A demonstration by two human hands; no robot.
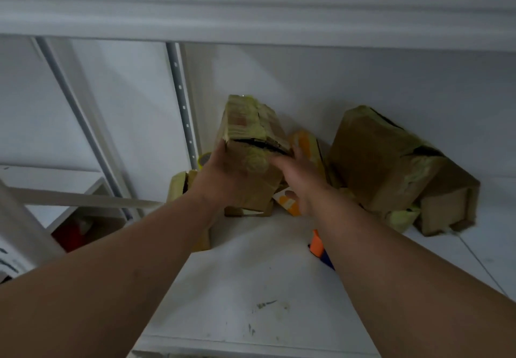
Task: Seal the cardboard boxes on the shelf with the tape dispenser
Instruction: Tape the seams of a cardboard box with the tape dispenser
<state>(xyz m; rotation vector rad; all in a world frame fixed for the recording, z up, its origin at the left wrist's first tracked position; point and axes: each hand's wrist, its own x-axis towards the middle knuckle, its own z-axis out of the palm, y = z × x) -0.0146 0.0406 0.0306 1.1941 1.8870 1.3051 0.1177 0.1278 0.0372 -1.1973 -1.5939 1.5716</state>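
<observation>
1. Two bare hands reach up to a tall cardboard box [251,148] that stands on end on the white shelf [245,274], its long axis upright and leaning slightly back toward the wall
2. Left hand [220,176] lies flat and spread against the box's left face, gripping nothing else; right hand [304,179] is loosely open, its fingers touching the box's right edge, not closed round anything
3. A dark gap shows between the flaps near the top front edge of the box, so I judge it not fully sealed despite the yellowish tape already on it
4. An orange and blue object [319,249], probably the tape dispenser, lies on the shelf just under the right forearm, nearer to the right hand than to the left; most of it is hidden
5. A larger box [385,159] sits well to the right, also taped, with torn patches
6. Next move likely calls for the left hand to steady the box while the right drops back for the dispenser
</observation>
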